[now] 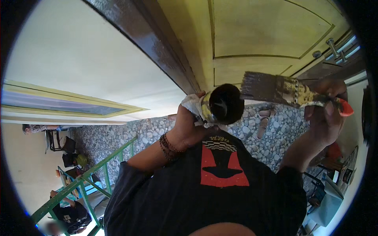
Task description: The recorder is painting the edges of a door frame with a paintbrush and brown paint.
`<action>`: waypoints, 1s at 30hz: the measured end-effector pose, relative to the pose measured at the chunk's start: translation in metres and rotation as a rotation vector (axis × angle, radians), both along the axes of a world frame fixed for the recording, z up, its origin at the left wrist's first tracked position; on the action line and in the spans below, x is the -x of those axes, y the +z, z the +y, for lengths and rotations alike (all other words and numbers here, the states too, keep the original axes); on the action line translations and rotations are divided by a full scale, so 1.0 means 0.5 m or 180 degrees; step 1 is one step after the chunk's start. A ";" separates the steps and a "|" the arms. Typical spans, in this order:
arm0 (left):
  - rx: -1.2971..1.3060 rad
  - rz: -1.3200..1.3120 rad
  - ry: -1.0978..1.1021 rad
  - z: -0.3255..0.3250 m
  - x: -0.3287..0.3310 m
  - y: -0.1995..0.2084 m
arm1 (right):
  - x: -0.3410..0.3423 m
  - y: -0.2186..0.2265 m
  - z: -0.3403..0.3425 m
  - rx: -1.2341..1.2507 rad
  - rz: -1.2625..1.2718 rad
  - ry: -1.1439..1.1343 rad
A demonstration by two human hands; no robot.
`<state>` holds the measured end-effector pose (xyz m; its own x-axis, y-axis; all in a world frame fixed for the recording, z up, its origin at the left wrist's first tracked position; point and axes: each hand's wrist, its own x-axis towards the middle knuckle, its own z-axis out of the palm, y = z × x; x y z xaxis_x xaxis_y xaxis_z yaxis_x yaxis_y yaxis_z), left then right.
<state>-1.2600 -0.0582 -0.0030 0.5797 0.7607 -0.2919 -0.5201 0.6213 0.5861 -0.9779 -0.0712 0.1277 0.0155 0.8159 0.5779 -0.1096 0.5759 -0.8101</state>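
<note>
Premises are consistent with a home, at a doorway. A yellow panelled door [271, 33] with a metal handle [332, 48] stands ahead of the grip of the right hand [326, 114]. To the left of the grip of the left hand [188, 128], a yellow-framed window [71, 99] is set in a pale wall [86, 51]. Below and between both grips, slippers [262, 128] lie on a pebble-patterned floor [153, 128].

1. Can [206, 108]: kinda yellowish outside, dark inside, open mouth up, with a whitish wrap [191, 104] bunched around its 9 o'clock side.
2. Flat paintbrush [286, 91]: bristles gunked up brown, pointing to 9 o'clock, red handle end toward 3. Tips sit right by the can's rim, can't tell if touching.
</note>
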 end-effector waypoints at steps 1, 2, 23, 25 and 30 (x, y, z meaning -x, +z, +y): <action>0.0267 -0.0090 0.0048 -0.002 0.002 0.002 | 0.011 0.007 -0.006 -0.0086 -0.0179 -0.0009; 0.0499 -0.0469 0.0075 -0.003 0.005 0.004 | 0.024 0.010 -0.011 -0.0073 -0.0104 0.0038; 0.0288 -0.1319 -0.0574 0.019 0.283 0.025 | 0.400 0.045 -0.125 -0.0003 -0.0525 -0.0889; 0.0271 -0.1507 -0.0523 0.017 0.293 0.025 | 0.430 0.053 -0.121 -0.0159 -0.0964 -0.0758; 0.0097 -0.1096 -0.0055 0.017 0.300 0.047 | 0.489 0.080 -0.119 0.0326 -0.1889 -0.0704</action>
<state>-1.4102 -0.0496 0.0205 0.6609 0.7439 -0.0992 -0.6734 0.6462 0.3590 -1.2221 -0.1310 0.1677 -0.1089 0.8816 0.4593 0.4868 0.4501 -0.7486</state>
